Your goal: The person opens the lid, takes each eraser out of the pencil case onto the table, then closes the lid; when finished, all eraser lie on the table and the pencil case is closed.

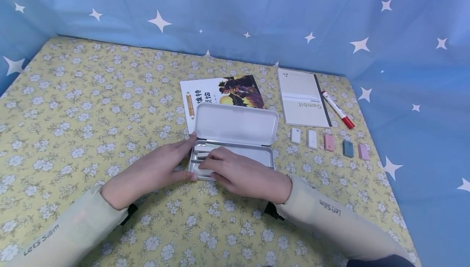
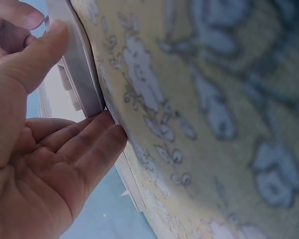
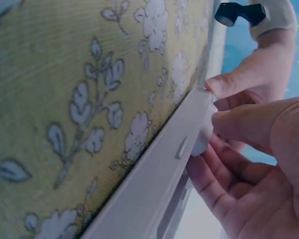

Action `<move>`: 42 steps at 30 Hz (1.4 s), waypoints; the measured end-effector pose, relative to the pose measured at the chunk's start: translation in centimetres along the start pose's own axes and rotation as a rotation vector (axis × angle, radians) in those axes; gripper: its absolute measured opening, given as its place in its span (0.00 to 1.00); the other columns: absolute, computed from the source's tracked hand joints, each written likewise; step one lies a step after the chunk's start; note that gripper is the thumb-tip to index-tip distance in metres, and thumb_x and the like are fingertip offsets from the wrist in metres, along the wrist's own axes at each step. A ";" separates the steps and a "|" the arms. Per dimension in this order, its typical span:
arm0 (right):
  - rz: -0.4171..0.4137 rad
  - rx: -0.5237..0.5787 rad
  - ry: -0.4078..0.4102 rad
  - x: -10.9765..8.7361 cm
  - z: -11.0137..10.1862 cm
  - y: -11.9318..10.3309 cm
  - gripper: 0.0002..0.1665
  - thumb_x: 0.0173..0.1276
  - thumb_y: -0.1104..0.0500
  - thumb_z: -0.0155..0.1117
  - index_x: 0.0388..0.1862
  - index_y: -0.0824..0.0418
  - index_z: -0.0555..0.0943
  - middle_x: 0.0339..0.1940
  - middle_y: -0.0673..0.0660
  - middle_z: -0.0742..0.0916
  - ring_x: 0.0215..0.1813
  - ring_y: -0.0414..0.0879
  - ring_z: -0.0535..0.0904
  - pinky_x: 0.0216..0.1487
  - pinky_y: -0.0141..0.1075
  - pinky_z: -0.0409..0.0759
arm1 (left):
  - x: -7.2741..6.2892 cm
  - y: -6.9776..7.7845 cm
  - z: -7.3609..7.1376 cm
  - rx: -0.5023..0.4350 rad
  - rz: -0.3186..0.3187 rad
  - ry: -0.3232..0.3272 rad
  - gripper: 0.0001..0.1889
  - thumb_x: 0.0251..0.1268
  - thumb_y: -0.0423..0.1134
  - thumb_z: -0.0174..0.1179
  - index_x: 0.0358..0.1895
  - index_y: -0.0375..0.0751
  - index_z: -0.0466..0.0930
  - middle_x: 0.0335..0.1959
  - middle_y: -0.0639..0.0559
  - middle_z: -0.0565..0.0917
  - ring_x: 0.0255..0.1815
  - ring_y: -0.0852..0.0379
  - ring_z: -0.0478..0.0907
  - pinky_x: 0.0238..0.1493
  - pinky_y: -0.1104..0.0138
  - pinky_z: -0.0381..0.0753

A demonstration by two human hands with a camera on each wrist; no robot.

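Note:
A white pencil case (image 1: 236,124) stands with its lid raised, its tray (image 1: 253,153) toward me. My left hand (image 1: 161,165) holds the tray's left end, thumb at the front corner and fingers at the back; in the left wrist view those fingers (image 2: 92,152) touch the case side near the cloth. My right hand (image 1: 238,173) reaches over the tray's front left. Between its thumb and fingers it pinches a small white object (image 3: 205,132), partly covered, its kind unclear. Several white pieces (image 1: 202,148) lie in the tray's left part, partly hidden by the right hand.
Behind the case lies a picture-covered book (image 1: 189,95), partly under the lid. Right of it are a notebook (image 1: 302,100) and a red-capped marker (image 1: 338,109). Several small blocks like erasers, one pink (image 1: 329,142) and one teal (image 1: 347,148), form a row on the flowered cloth.

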State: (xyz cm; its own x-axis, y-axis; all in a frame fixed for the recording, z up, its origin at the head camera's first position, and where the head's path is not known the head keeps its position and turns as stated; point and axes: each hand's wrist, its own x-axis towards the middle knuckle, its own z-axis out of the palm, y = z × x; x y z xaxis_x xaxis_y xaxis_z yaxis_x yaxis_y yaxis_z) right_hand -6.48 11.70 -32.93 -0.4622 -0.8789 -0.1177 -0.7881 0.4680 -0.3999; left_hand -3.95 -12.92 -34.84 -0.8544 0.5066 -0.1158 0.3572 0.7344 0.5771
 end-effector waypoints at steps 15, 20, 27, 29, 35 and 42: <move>-0.089 -0.089 -0.113 0.3 -0.8 0.5 0.36 0.76 0.66 0.64 0.79 0.46 0.71 0.69 0.47 0.83 0.69 0.44 0.79 0.71 0.37 0.82 | 0.0 0.0 -0.1 0.003 -0.005 -0.007 0.54 0.65 0.52 0.72 0.84 0.33 0.48 0.81 0.33 0.64 0.75 0.33 0.73 0.75 0.42 0.76; -0.099 -0.105 -0.129 0.6 -0.9 0.4 0.37 0.75 0.70 0.62 0.79 0.46 0.71 0.68 0.47 0.84 0.66 0.43 0.80 0.68 0.36 0.83 | 0.0 0.0 -0.1 -0.001 0.000 -0.003 0.54 0.64 0.51 0.72 0.84 0.33 0.48 0.80 0.33 0.64 0.75 0.33 0.73 0.75 0.42 0.76; -0.103 -0.141 -0.133 0.8 -1.1 0.1 0.36 0.76 0.70 0.61 0.78 0.45 0.72 0.67 0.46 0.85 0.66 0.42 0.81 0.67 0.34 0.84 | 0.0 0.0 -0.1 -0.012 0.003 0.000 0.54 0.64 0.51 0.72 0.84 0.32 0.49 0.80 0.33 0.65 0.75 0.33 0.73 0.75 0.42 0.76; -0.097 -0.135 -0.137 0.8 -1.2 0.1 0.36 0.76 0.70 0.61 0.77 0.44 0.73 0.68 0.46 0.85 0.67 0.42 0.81 0.67 0.34 0.84 | 0.0 0.0 0.0 -0.012 0.003 -0.001 0.54 0.64 0.51 0.72 0.84 0.33 0.48 0.80 0.33 0.65 0.75 0.33 0.73 0.75 0.42 0.76; -0.080 -0.152 -0.151 0.6 -1.3 0.1 0.38 0.75 0.69 0.63 0.78 0.42 0.71 0.66 0.45 0.85 0.64 0.41 0.81 0.61 0.32 0.86 | 0.1 0.0 0.0 -0.005 0.001 -0.005 0.54 0.64 0.51 0.72 0.84 0.33 0.48 0.80 0.33 0.65 0.75 0.34 0.73 0.75 0.42 0.76; -0.086 -0.191 -0.123 0.4 -1.5 0.1 0.35 0.76 0.63 0.66 0.78 0.42 0.70 0.64 0.47 0.85 0.62 0.42 0.83 0.59 0.33 0.87 | 0.1 0.0 -0.1 -0.008 -0.007 -0.005 0.55 0.64 0.52 0.73 0.84 0.33 0.49 0.81 0.34 0.65 0.75 0.34 0.74 0.74 0.42 0.77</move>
State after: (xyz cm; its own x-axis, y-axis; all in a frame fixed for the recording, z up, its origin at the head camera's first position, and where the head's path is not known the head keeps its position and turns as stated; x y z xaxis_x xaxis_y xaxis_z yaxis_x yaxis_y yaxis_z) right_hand -7.32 11.53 -31.68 -0.3462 -0.9154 -0.2054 -0.8905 0.3895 -0.2352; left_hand -4.04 -12.95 -34.79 -0.8549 0.5038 -0.1239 0.3483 0.7343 0.5827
